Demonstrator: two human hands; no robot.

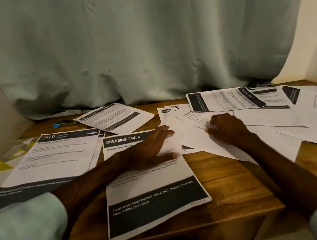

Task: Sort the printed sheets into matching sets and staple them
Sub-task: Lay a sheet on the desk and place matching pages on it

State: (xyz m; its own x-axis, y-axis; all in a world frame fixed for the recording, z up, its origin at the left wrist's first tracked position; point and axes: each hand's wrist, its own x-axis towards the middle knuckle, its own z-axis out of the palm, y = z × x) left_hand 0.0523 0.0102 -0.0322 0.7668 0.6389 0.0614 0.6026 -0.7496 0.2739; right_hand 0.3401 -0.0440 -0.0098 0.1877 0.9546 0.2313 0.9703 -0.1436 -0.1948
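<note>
Head view, mid-sort: keep left hand (149,147) flat and relaxed on the Dressing Table sheet (153,197) in the middle of the table (233,186), ease one page from the scattered pile (192,137) under right hand (227,129), fingers curled, grip impossible to tell, and match headers before stacking.

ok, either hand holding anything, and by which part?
Left hand holds nothing: it lies flat on the DRESSING TABLE sheet. Right hand curls its fingers on a loose printed sheet; whether they pinch it cannot be told.
</note>
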